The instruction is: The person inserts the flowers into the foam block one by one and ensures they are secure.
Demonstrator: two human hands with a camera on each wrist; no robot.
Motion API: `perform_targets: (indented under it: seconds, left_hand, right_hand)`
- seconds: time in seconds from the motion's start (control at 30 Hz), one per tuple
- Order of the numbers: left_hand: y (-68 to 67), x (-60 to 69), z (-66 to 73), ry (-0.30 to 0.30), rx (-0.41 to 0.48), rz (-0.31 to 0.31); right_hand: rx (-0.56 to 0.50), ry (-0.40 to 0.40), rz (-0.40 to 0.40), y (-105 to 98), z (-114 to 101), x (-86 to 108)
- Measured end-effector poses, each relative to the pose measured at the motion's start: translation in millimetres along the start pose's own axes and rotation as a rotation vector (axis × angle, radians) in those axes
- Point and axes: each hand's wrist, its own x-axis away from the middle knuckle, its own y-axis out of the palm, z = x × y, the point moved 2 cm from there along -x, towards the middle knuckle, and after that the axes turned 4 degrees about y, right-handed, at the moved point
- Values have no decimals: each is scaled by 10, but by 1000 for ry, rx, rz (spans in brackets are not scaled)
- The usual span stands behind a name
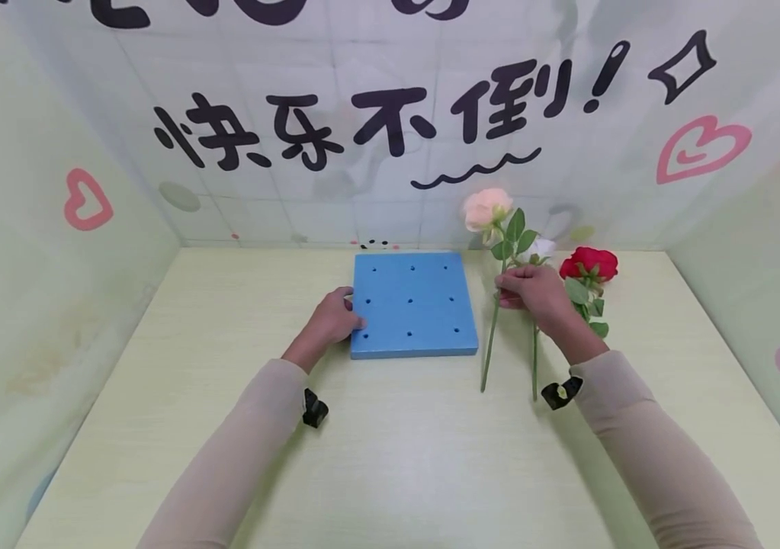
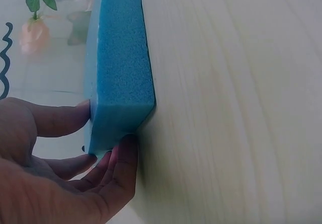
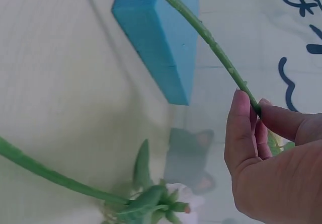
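A blue foam board [image 1: 410, 316] with rows of small holes lies flat near the back of the table. My left hand [image 1: 336, 316] grips its left edge, the thumb on the top face and the curled fingers along the side, as the left wrist view shows of the foam block's edge [image 2: 123, 48]. Beside the board's right edge, my right hand [image 1: 534, 293] pinches the green stem [image 3: 216, 50] of a pale pink artificial rose [image 1: 488, 209] between thumb and fingers. The stem is held upright, leaning slightly, its lower end left of the hand.
Behind my right hand lies a white rose [image 1: 539, 248], partly hidden, its stem [image 1: 534, 366] running toward me. A red rose [image 1: 590, 264] with green leaves lies to the right of it. A printed cloth [image 1: 376, 206] rises at the table's back.
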Motion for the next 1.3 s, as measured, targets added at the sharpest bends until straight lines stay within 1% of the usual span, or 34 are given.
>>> perform_targets:
  seconds: [0.27, 0.5, 0.6, 0.77, 0.97, 1.17, 1.3]
  left_hand:
    - [0, -2, 5, -14, 15, -2]
    - [2, -11, 0, -23, 10, -7]
    - [1, -15, -5, -24, 13, -7]
    - [-4, -17, -2, -17, 19, -6]
    - [-5, -7, 7, -18, 19, -5]
    - [-4, -6, 11, -29, 13, -7]
    - [-4, -8, 9, -29, 10, -9]
  right_hand:
    - [49, -52, -3, -3, -233, 114]
    - [58, -138, 20, -14, -363, 152]
    - [68, -151, 34, -29, -418, 170]
    - [92, -172, 21, -42, -517, 200]
    - [71, -207, 15, -26, -628, 193]
    - [56, -264, 12, 3, -765, 197]
    - [67, -295, 22, 35, -840, 188]
